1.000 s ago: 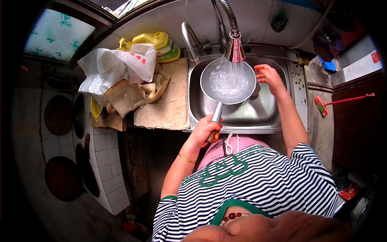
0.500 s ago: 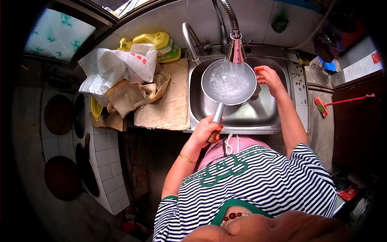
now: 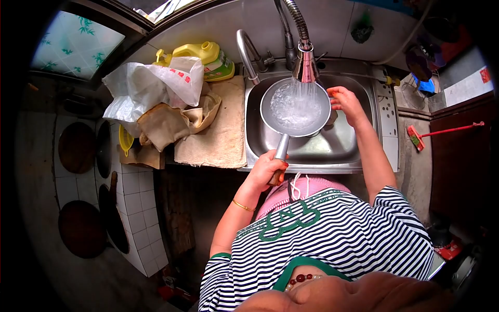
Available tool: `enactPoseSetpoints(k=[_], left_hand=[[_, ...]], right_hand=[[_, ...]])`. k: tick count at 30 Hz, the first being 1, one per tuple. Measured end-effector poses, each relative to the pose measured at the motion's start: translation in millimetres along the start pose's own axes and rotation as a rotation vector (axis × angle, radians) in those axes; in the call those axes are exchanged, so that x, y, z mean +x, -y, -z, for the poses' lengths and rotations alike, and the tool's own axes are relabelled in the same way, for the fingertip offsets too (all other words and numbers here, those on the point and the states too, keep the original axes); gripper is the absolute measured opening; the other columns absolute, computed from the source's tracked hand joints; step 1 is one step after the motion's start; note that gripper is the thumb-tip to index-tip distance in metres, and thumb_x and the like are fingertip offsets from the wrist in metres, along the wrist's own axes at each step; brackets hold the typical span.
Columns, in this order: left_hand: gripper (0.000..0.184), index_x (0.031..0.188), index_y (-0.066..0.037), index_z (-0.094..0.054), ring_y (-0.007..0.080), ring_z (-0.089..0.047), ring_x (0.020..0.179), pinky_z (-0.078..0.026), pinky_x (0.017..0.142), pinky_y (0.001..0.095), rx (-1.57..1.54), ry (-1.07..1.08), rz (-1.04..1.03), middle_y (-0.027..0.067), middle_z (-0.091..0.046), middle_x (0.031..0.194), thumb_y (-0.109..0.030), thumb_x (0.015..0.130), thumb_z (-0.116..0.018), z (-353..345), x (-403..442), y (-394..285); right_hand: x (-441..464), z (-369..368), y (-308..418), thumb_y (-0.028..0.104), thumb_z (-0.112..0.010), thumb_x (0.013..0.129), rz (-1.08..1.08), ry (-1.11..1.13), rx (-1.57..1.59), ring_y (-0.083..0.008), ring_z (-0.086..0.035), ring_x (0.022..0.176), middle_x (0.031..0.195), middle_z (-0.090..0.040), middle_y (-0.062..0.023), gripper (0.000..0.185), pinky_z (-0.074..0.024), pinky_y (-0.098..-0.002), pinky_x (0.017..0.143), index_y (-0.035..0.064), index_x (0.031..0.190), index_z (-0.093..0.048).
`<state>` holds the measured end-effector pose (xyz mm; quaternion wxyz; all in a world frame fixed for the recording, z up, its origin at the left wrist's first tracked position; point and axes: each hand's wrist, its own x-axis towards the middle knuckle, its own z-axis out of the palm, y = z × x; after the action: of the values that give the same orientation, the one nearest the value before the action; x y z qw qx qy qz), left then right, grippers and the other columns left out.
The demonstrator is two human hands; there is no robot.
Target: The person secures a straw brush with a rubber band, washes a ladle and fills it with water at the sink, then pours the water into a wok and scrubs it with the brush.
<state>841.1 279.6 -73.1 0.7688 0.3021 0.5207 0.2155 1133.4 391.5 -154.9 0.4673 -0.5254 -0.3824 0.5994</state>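
A round grey frying pan (image 3: 268, 115) is over the sink (image 3: 340, 148), with water pooling and bubbling inside it. My left hand (image 3: 265, 170) is wrapped around its handle near the brown end. From the chrome spray head (image 3: 305, 67) above, several jets of water fall into the pan. Beside the pan's right rim is my right hand (image 3: 347, 105), its fingers extended and slightly curled. Whether those fingertips touch the rim I cannot tell. A second, curved faucet (image 3: 243, 44) rises at the sink's back left corner.
Left of the sink, a beige cloth (image 3: 210, 148) lies under a crumpled plastic bag (image 3: 132, 88) and brown paper (image 3: 163, 125). A yellow jug (image 3: 205, 54) stands behind them. Several dark woks or lids (image 3: 78, 229) are at the far left. A red-handled brush (image 3: 416, 138) is at right.
Water keeps running into the pan. The pan and both hands stay almost in place; the whole view shifts very slightly.
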Motion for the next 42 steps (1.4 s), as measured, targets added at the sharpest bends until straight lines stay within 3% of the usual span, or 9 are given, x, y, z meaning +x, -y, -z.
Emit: enactPoseSetpoints(k=[14,42], left_hand=[[0.028,0.099,0.004,-0.05,0.0151,-0.051,0.044,-0.04,0.04,0.0253,-0.028,0.014,0.005,0.0084,-0.055,0.067,-0.004,0.073,-0.055,-1.9,1.2,-3.0],[0.028,0.1,0.003,-0.049,0.0151,-0.05,0.042,-0.04,0.039,0.0256,-0.028,-0.011,-0.015,0.0074,-0.053,0.062,-0.004,0.074,-0.055,-4.5,2.6,-3.1]], right_hand=[[3.5,-2.5,2.0,0.022,-0.049,0.089,0.012,-0.02,0.005,-0.0116,-0.055,0.079,0.099,-0.061,-0.005,0.029,-0.0456,-0.0242,0.067,0.0021,0.107,-0.059],[13.7,0.1,2.3,0.021,-0.048,0.089,0.005,0.003,0.033,-0.0114,-0.054,0.077,0.099,-0.061,-0.0057,0.029,-0.0457,-0.025,0.068,0.0015,0.107,-0.058]])
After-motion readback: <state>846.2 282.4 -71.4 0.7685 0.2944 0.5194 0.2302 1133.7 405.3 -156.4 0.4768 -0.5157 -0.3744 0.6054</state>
